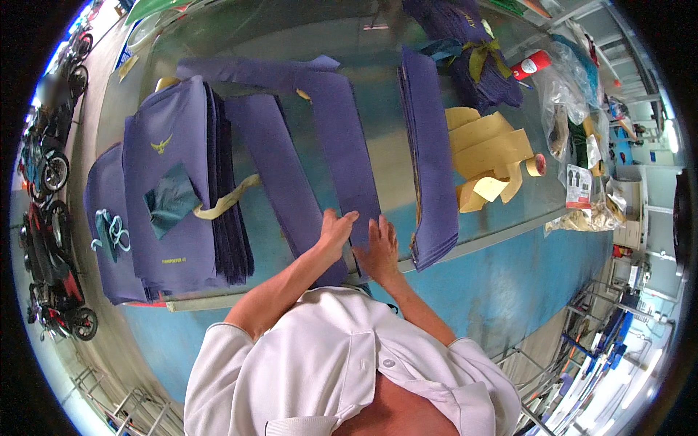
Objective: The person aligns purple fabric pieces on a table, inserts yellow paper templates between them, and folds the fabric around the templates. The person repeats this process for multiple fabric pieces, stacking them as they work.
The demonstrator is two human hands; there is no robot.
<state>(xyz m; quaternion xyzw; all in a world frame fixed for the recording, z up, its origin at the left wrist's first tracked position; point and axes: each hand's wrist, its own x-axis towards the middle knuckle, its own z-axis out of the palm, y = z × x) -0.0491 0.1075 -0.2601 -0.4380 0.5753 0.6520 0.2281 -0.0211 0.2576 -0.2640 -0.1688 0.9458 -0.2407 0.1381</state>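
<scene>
Purple strip point(347, 152) at both hands point(337, 231) point(379, 251), near table edge point(502, 236), bare tabletop point(392, 167) rightward

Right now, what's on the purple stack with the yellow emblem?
On the purple stack: a teal patch, plus a cream strip across the right edge. Lower layers show mainly edges; their faces and whatever's beneath the patch are hidden.

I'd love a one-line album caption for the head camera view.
Left hand and right hand at a long purple strip, stacked purple panels to the left.
</scene>
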